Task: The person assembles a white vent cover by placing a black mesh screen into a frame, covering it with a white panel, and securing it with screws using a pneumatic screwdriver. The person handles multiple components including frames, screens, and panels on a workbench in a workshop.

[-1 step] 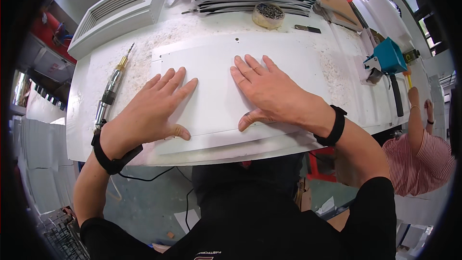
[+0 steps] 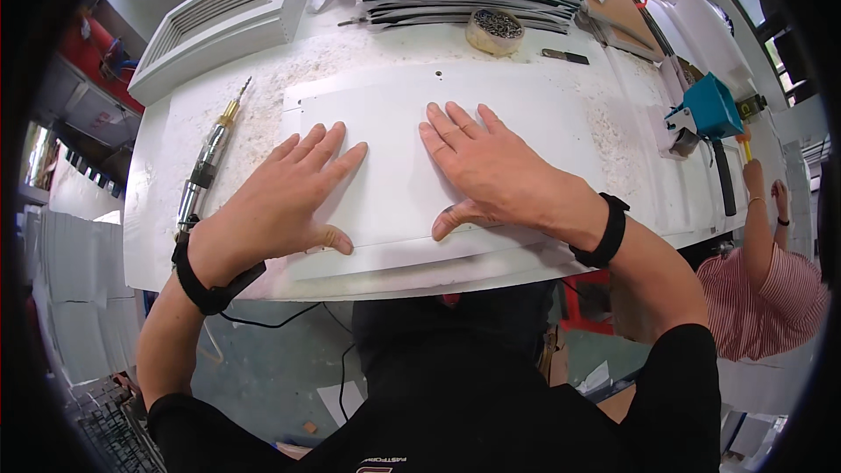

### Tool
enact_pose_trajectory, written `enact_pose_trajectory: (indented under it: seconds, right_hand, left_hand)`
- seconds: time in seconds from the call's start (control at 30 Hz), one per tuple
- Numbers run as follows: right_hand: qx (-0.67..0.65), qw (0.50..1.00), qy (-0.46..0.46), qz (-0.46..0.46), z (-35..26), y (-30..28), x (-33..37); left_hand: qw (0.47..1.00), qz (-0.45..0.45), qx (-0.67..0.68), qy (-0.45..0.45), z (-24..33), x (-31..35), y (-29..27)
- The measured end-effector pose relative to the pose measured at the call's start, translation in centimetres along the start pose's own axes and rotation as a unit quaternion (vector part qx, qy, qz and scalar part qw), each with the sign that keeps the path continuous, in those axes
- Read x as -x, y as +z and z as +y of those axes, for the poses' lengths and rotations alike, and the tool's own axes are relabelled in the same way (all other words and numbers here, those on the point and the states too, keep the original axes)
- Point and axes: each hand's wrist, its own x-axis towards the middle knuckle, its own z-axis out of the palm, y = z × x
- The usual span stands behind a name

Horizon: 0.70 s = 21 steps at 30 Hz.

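A thin white panel point(image 2: 385, 136) with small dark holes near its far edge lies flat on the white worktable. My left hand point(image 2: 293, 188) rests open on its left part, fingers spread and pointing away from me. On the right part lies my right hand point(image 2: 486, 158), also open, palm down, with its thumb stretched toward the near edge. Neither hand holds anything. Left of the panel, close to my left wrist, is an air-powered screwdriver or drill point(image 2: 207, 158) with a long bit. Beyond the far edge stands a round tub point(image 2: 495, 31) of small screws.
A white louvred frame point(image 2: 219, 17) sits at the back left. Stacked dark sheets point(image 2: 473, 0) lie at the back, with a small dark flat piece point(image 2: 565, 56) in front. A teal tool with a black handle point(image 2: 714, 109) lies right. Another person point(image 2: 766, 298) works at far right.
The picture has shifted slightly, so the table's things appear a little further right. Both hands stay spread on the panel, almost unmoved.
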Motion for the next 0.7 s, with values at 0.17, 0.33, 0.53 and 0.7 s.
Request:
enact_pose_trajectory:
  seconds: [0.17,0.33,0.53,0.7]
  right_hand:
    - [-0.011,0.999,-0.031,-0.013,-2.0,-0.8,-2.9]
    - [-0.060,0.979,-0.021,-0.193,-2.1,-7.6,-5.9]
    - [-0.062,0.990,-0.093,0.085,-4.0,-9.0,-11.8]
    - [-0.080,0.967,-0.214,0.115,-10.1,-7.2,-20.7]
  left_hand:
    - [0.999,0.034,0.018,0.006,-0.9,1.0,1.0]
    - [0.982,0.154,0.030,-0.104,1.4,7.7,1.5]
    - [0.862,0.286,-0.066,-0.413,-0.8,20.7,7.7]
    - [0.835,0.340,0.022,-0.432,-2.2,23.9,10.1]
